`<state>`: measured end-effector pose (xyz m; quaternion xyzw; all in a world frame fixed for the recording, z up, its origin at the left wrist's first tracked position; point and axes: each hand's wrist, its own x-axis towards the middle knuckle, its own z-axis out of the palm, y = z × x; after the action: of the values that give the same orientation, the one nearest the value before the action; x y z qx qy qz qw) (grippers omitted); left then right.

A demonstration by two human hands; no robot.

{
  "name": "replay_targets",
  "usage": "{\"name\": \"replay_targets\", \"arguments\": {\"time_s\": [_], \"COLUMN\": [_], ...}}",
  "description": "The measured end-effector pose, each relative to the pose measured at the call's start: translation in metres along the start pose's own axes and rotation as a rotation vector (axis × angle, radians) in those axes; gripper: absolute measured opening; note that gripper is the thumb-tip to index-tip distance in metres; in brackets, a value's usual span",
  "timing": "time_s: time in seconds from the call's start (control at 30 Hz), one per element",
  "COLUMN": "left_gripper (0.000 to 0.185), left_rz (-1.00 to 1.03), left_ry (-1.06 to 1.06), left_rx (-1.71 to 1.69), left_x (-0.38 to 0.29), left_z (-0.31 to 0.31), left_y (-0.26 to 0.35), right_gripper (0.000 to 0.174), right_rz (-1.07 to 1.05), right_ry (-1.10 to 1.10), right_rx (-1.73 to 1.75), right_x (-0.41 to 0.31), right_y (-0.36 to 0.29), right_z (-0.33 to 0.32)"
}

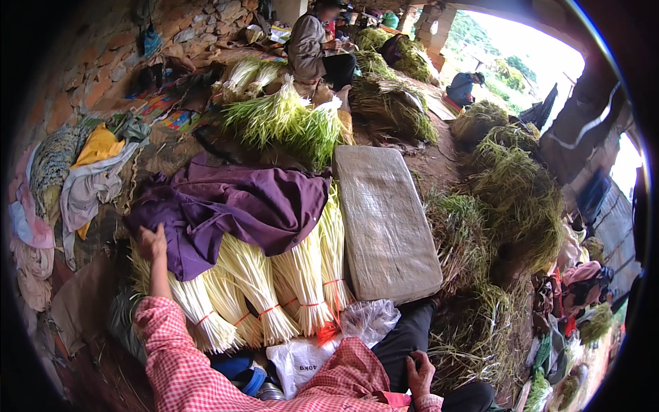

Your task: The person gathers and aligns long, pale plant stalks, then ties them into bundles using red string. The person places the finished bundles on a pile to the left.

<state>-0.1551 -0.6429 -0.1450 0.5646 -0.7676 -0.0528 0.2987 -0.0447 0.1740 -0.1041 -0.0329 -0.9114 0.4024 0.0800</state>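
My left hand (153, 242) touches the near left edge of a purple cloth garment (247, 206); whether its fingers grip the cloth cannot be told. The garment lies over the leafy ends of several bundles of pale yellow-white stalks (257, 293), whose cut ends point towards me and are tied with red bands. Beside them on the right is a flat, plastic-wrapped rectangular board or pad (388, 221). My right hand (419, 368) rests by my dark-trousered leg with curled fingers, nothing visible in it. A clear plastic bag (369, 322) and a white woven sack (301, 360) lie near my lap.
Further back lie green-tipped bundles (288, 116). A seated person (309, 49) handles something there; other people sit at the right. Heaps of green plant waste (515, 190) line the right side. Cloths (95, 180) lie at the left by a stone wall (82, 77).
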Motion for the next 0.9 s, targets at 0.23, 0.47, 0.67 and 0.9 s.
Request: {"name": "replay_targets", "arguments": {"time_s": [0.23, 0.47, 0.67, 0.9], "left_gripper": [0.03, 0.039, 0.05, 0.027], "left_rz": [0.08, -0.192, -0.426, -0.225], "left_ry": [-0.018, 0.363, 0.134, 0.2], "left_rx": [-0.193, -0.506, -0.015, -0.425], "left_x": [0.024, 0.043, -0.006, -0.146], "left_z": [-0.021, -0.088, -0.059, 0.014], "left_y": [-0.026, -0.071, -0.365, -0.312], "right_gripper": [0.02, 0.023, 0.024, 0.029], "right_rz": [0.033, 0.062, 0.058, 0.096], "right_ry": [-0.019, 0.0, -0.057, -0.093], "right_rx": [0.033, 0.016, 0.161, 0.129], "right_x": [-0.006, -0.019, -0.014, -0.026], "right_y": [0.004, 0.016, 0.023, 0.037], "right_z": [-0.01, -0.026, -0.009, -0.04]}}
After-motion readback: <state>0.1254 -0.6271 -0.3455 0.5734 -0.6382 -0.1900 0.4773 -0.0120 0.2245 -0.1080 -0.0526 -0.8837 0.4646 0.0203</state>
